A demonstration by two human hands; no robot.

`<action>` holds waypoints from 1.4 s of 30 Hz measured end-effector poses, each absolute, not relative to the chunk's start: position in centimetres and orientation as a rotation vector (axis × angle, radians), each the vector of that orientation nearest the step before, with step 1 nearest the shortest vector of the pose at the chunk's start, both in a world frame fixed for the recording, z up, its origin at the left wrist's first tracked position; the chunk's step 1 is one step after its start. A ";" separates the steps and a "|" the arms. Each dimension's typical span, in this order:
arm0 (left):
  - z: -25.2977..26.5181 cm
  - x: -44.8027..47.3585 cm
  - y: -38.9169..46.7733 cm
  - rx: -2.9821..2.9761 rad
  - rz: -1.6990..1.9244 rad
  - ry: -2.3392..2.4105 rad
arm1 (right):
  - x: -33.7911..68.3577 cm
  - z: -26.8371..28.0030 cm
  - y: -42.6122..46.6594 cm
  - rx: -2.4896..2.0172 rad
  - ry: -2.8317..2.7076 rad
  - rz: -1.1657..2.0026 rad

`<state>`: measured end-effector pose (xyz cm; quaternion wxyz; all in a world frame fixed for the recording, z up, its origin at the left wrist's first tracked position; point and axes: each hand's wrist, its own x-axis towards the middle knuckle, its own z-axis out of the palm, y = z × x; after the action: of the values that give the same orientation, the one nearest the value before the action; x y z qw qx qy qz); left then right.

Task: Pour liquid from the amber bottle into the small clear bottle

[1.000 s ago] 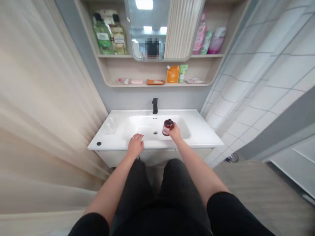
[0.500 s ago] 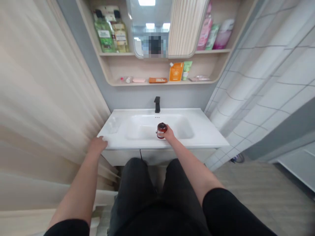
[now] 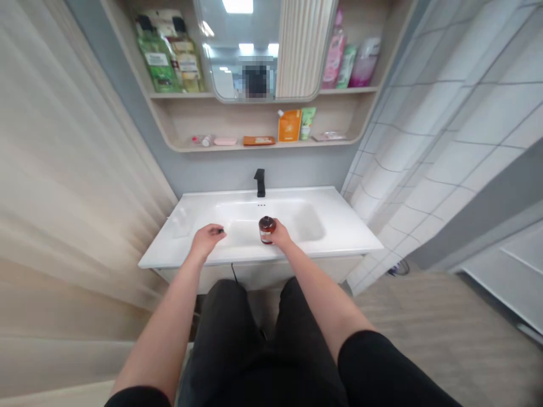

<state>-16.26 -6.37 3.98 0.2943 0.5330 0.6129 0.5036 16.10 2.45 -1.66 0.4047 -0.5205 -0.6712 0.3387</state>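
My right hand (image 3: pixel 279 233) is wrapped round a brown amber bottle (image 3: pixel 267 230) with a pale label, held upright over the front of the white sink (image 3: pixel 237 215). The top of the bottle looks dark and rounded. To the left, my left hand (image 3: pixel 206 239) pinches a small dark piece (image 3: pixel 221 230) between thumb and fingers, above the front left part of the basin. That piece is too small to make out exactly. A gap separates it from the bottle.
A black faucet (image 3: pixel 260 183) stands behind the basin. On the counter's left lies a clear, hard-to-see container (image 3: pixel 182 222). The shelf above holds an orange pouch (image 3: pixel 289 125), a green tube (image 3: pixel 307 124) and several bottles. Curtains hang at both sides.
My left hand has moved right from the counter's left edge to beside the basin, and a small dark piece now shows in its fingers. The right hand still holds the bottle; the view shifted slightly.
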 end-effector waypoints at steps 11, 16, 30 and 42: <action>2.2 -0.7 1.3 1.333 1.687 1.275 | 16.1 -1.6 2.6 -1.359 -1.756 0.867; 0.0 1.0 1.8 1.373 1.618 1.164 | 16.0 -2.0 3.0 -1.362 -1.780 0.855; -1.3 0.8 1.8 1.571 1.671 1.365 | 15.6 -2.1 3.1 -1.398 -1.817 0.835; -1.4 0.6 1.5 1.661 1.615 1.316 | 15.7 -1.8 3.1 -1.425 -1.798 0.820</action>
<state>0.64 1.47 -1.44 0.2364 0.6058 0.4800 0.5888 15.68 3.08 -1.77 0.3456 -0.5489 -0.6925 0.3158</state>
